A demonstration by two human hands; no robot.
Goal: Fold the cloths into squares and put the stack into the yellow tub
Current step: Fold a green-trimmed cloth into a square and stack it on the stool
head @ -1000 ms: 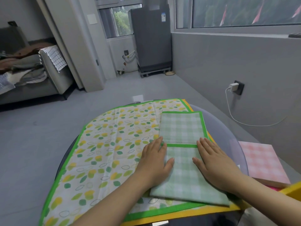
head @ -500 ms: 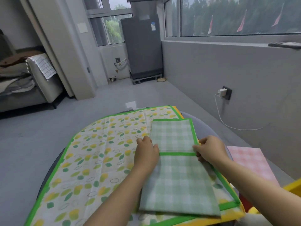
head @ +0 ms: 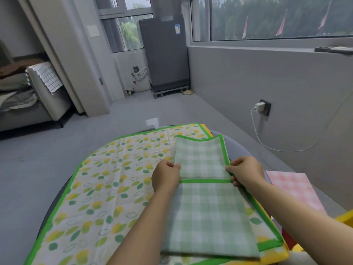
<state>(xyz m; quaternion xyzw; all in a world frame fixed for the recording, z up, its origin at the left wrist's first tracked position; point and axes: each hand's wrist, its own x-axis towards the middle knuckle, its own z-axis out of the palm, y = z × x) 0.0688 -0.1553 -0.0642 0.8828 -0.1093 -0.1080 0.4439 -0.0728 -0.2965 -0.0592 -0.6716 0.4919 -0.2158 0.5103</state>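
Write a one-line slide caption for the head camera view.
Both hands, left and right, pinch the green checked cloth at its sides, lifting the far half over a leaf-print cloth.

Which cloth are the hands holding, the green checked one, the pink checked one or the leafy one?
The green checked cloth. The left hand and right hand pinch its sides.

Both forearms are bare up to the lower edge of the view, with no sleeve visible, and the left hand (head: pixel 166 176) and right hand (head: pixel 246 172) carry no glove, ring or watch.
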